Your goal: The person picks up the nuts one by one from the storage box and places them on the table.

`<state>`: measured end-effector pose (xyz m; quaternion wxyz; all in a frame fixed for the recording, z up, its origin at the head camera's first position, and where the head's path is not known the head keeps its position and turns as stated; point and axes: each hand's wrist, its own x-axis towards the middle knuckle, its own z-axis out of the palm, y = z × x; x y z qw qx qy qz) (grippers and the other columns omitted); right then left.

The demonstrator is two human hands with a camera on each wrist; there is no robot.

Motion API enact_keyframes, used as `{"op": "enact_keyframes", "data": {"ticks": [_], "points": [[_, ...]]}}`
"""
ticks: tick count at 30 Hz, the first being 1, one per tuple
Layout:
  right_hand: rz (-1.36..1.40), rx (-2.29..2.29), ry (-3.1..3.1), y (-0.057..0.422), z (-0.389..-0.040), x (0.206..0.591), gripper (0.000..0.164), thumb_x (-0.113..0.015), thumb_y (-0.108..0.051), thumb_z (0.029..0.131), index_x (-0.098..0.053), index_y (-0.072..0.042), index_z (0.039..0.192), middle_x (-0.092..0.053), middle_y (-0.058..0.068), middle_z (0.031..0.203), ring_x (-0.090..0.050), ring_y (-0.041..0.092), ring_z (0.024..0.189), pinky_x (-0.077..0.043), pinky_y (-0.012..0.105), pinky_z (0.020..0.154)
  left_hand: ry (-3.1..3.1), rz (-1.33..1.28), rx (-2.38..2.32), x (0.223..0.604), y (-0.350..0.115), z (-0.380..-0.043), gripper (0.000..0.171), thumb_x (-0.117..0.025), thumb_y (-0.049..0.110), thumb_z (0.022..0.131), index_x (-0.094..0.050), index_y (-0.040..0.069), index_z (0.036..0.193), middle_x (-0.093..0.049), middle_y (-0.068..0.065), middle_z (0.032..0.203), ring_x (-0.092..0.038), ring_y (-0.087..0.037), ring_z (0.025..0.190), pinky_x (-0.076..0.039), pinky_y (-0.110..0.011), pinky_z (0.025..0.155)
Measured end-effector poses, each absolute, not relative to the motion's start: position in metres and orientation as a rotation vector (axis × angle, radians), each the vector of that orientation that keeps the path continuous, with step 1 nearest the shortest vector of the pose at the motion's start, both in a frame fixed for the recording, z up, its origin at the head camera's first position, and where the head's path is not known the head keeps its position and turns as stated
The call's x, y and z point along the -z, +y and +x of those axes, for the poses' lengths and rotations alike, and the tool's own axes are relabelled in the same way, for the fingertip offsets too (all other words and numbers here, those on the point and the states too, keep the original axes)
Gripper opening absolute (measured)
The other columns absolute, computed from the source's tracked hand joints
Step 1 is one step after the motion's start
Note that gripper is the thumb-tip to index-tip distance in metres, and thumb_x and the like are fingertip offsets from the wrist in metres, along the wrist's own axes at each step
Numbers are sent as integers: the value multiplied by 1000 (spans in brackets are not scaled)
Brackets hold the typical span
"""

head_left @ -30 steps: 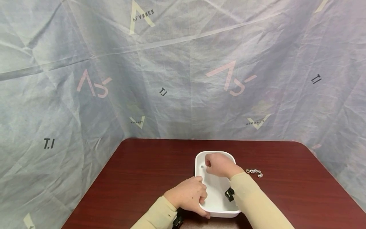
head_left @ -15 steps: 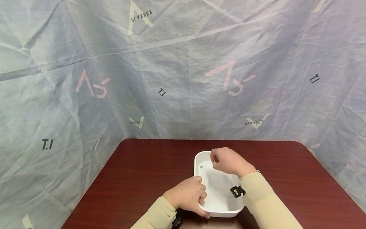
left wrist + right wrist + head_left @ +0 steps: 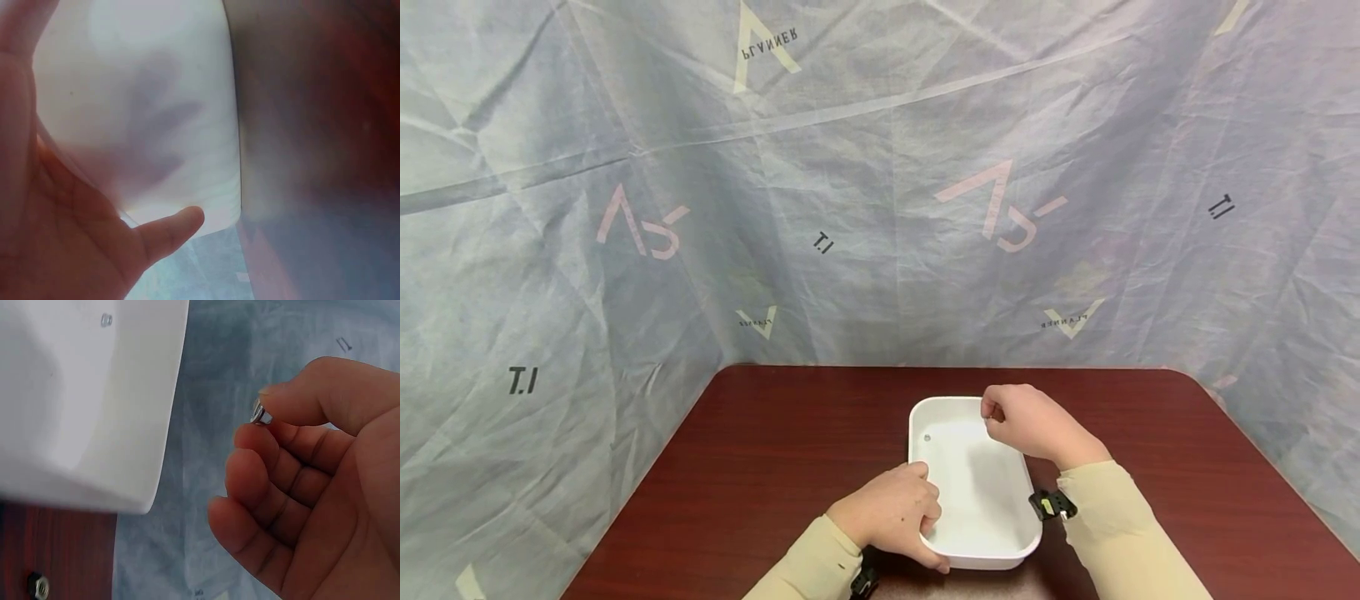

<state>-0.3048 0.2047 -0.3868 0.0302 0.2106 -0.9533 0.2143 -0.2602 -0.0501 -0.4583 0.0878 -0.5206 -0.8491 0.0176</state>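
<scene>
A white, round-cornered tray (image 3: 973, 492) sits on the dark red table. My left hand (image 3: 891, 508) grips its near left side, fingers over the rim and thumb low on the outside. In the left wrist view, the tray's pale wall (image 3: 206, 144) lies beyond the palm. Above the tray's far right corner is my right hand (image 3: 1030, 421). The right wrist view shows it pinching a small shiny flange nut (image 3: 260, 412) between thumb and index finger, outside the tray wall. Another nut (image 3: 107, 320) lies inside the tray, near its far left in the head view.
One more nut (image 3: 40, 586) lies on the table below the tray in the right wrist view. The right hand and forearm cover part of the table's right side in the head view. A grey printed cloth (image 3: 880, 208) hangs behind and beside the table (image 3: 790, 442).
My right hand has risen from inside the tray and moved right to its far right corner. The row of nuts on the table has become hidden behind it. The left hand stays put.
</scene>
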Motion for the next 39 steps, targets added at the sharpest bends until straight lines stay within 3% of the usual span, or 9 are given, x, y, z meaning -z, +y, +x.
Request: {"op": "enact_keyframes", "data": {"ticks": [22, 39], "points": [[427, -730, -2943, 275, -294, 419, 8, -66, -10, 88, -62, -16, 90, -58, -6, 72, -53, 13, 63, -44, 35, 62, -2533, -1542, -68, 460, -50, -260, 56, -72, 78, 70, -46, 31, 52, -36, 23, 60, -31, -4, 68, -27, -15, 60], [339, -629, -3012, 301, -299, 450, 7, -69, -10, 86, -62, -13, 86, -58, -3, 74, -51, 15, 66, -45, 38, 62, -2535, -1543, -61, 457, -51, -260, 58, -72, 77, 70, -44, 30, 52, -36, 22, 60, -30, -5, 66, -28, -16, 60]]}}
